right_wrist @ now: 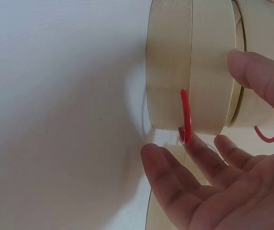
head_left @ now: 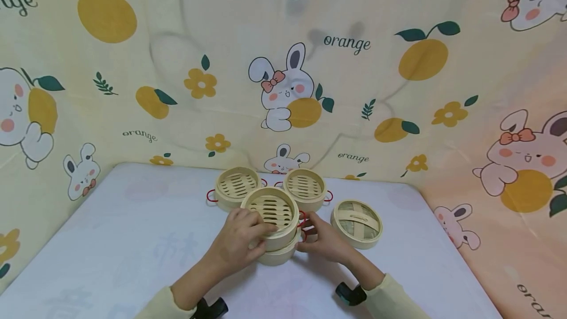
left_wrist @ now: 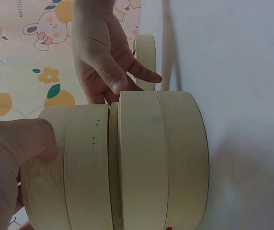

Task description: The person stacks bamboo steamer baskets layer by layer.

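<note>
In the middle, a small bamboo steamer basket [head_left: 285, 240] with a slatted floor sits on top of a second steamer basket [head_left: 279, 259]. My left hand [head_left: 239, 240] grips the upper basket's left rim; its thumb lies along the outer wall in the left wrist view. A thin dark gap shows between the two baskets [left_wrist: 175, 158]. On the right side, my right hand [head_left: 325, 238] has its fingers spread and loosely bent. Its thumb touches the stack's wall, and fingertips reach the lower red handle [right_wrist: 187, 117] in the right wrist view.
Two more slatted steamer baskets, left [head_left: 228, 203] and right [head_left: 305, 205], stand behind the stack, with red handles. A woven bamboo lid [head_left: 358, 220] lies to the right. The white table [head_left: 133, 240] meets a patterned cloth [head_left: 221, 38] at the back.
</note>
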Available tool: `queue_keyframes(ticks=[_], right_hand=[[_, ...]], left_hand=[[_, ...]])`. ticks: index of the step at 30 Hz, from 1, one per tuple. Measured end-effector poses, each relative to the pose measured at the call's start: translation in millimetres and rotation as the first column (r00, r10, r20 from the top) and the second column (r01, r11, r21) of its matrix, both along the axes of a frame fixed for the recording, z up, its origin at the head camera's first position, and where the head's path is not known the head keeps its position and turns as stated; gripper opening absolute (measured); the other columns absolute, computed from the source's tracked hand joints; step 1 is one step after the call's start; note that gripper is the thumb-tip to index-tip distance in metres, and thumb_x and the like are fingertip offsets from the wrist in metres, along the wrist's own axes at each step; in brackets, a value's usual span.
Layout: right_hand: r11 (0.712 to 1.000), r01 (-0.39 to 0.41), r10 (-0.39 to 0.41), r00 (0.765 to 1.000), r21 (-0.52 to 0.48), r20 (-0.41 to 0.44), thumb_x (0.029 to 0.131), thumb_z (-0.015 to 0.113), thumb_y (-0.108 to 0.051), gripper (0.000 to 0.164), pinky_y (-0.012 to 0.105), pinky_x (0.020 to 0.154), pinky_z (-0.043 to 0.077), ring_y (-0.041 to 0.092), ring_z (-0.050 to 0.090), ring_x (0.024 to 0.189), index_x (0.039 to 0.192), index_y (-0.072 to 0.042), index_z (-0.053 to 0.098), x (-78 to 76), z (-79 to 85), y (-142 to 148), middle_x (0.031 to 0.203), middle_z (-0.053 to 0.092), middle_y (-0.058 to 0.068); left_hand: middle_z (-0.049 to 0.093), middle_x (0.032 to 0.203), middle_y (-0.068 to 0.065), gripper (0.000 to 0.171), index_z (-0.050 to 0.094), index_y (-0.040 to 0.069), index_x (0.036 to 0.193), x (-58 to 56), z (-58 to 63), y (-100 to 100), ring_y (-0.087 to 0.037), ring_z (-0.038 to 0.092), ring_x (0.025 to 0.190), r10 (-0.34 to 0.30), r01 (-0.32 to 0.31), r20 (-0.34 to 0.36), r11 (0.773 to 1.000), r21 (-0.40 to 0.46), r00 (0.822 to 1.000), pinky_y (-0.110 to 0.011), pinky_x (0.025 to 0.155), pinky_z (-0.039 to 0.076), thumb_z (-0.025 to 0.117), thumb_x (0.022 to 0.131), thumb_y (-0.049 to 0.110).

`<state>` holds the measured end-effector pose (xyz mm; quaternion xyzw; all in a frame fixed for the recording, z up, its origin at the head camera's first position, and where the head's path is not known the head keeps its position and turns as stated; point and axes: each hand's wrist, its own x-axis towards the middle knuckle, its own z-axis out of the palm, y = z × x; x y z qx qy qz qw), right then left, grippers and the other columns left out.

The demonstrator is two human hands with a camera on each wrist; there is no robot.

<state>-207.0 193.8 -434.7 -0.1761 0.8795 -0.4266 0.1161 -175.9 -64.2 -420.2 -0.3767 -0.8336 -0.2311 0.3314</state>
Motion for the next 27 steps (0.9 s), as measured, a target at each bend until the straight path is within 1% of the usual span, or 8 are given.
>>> queue_keyframes(ticks=[6,11,15,21,24,27], right_hand=[[1.000,0.000,0.000,1.000,0.009,0.008,0.079,0.078,-0.025,0.067,0.043,0.086,0.055,0.032,0.061,0.111,0.135,-0.015,0.043,2.1,4.3,-0.4,0.121,0.059,0.010],[1.000,0.000,0.000,1.000,-0.016,0.018,0.079,0.078,-0.023,0.070,0.047,0.086,0.054,0.034,0.060,0.111,0.138,-0.014,0.042,2.8,5.7,-0.1,0.126,0.057,0.012],[1.000,0.004,-0.004,1.000,-0.016,0.021,0.080,0.078,-0.022,0.072,0.045,0.084,0.055,0.035,0.061,0.111,0.141,-0.016,0.040,2.5,4.1,0.4,0.126,0.057,0.012],[1.000,0.015,-0.014,0.999,-0.021,0.028,0.081,0.076,-0.014,0.072,0.045,0.083,0.055,0.040,0.059,0.112,0.142,-0.012,0.038,2.5,1.9,0.1,0.127,0.055,0.015],[1.000,0.016,-0.015,0.999,-0.021,0.029,0.081,0.077,-0.018,0.072,0.044,0.083,0.055,0.039,0.060,0.112,0.142,-0.014,0.038,3.2,3.2,0.1,0.127,0.056,0.014],[1.000,0.008,-0.007,1.000,-0.018,0.023,0.080,0.078,-0.025,0.074,0.040,0.083,0.056,0.034,0.061,0.111,0.143,-0.018,0.038,3.1,3.1,1.9,0.126,0.056,0.011]], left_hand=[[0.053,0.080,0.010,0.038,0.074,0.026,0.100,1.2,2.0,1.9,-0.010,0.052,0.086,0.002,-0.002,0.016,1.000,-0.004,1.000,-0.035,0.086,0.039,0.077,0.064,0.013],[0.053,0.080,0.010,0.038,0.074,0.026,0.100,1.2,2.2,4.5,-0.010,0.053,0.086,-0.011,0.012,0.012,1.000,-0.004,1.000,-0.034,0.086,0.039,0.077,0.064,0.013],[0.053,0.079,0.010,0.037,0.074,0.025,0.100,0.9,1.2,6.6,-0.010,0.053,0.086,-0.021,0.021,0.015,1.000,-0.007,1.000,-0.034,0.085,0.039,0.077,0.065,0.013],[0.053,0.078,0.010,0.038,0.074,0.026,0.100,1.1,0.4,7.8,-0.010,0.053,0.086,-0.018,0.019,0.015,1.000,-0.012,1.000,-0.034,0.084,0.038,0.077,0.065,0.012],[0.053,0.078,0.010,0.037,0.074,0.026,0.100,1.5,0.6,7.9,-0.010,0.053,0.085,-0.011,0.011,0.018,1.000,-0.016,1.000,-0.034,0.084,0.038,0.077,0.065,0.013],[0.053,0.079,0.010,0.037,0.074,0.026,0.100,1.9,1.2,8.4,-0.010,0.052,0.085,-0.010,0.011,0.031,1.000,-0.020,0.999,-0.034,0.084,0.038,0.077,0.065,0.014]])
